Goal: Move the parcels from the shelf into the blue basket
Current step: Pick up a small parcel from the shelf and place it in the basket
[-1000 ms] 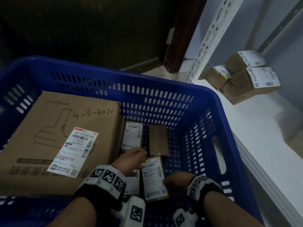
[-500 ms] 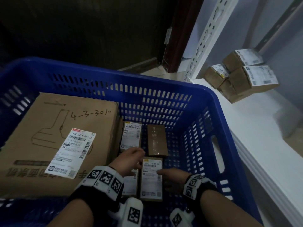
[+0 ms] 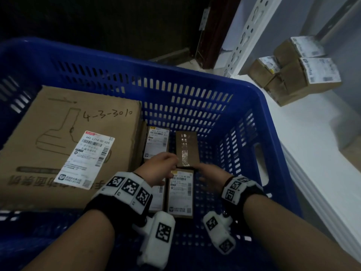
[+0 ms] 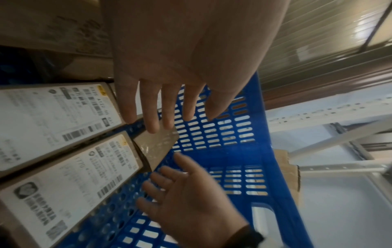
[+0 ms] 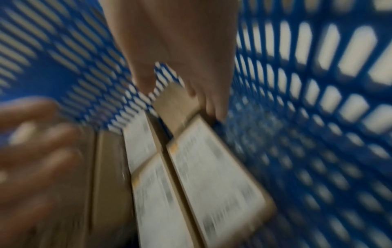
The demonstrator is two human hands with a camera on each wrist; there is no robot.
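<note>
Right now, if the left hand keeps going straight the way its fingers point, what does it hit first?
Likely the plain taped parcel: the left hand is open and its fingers point over that parcel's near end. Beyond it stands the blue basket's far wall. Depth is unclear.

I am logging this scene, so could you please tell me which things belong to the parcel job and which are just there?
Job:
- blue basket
- small parcels in it
- large box
- parcels on the shelf
- left hand, right hand

Just there:
- shelf upright
- dark door frame

Dim room. Dark wall (image 3: pixel 88 20) far ahead of the fingers; brown door frame (image 3: pixel 213 32) beside perforated white shelf upright (image 3: pixel 248 34); pale floor strip (image 3: pixel 187 65) below.
</note>
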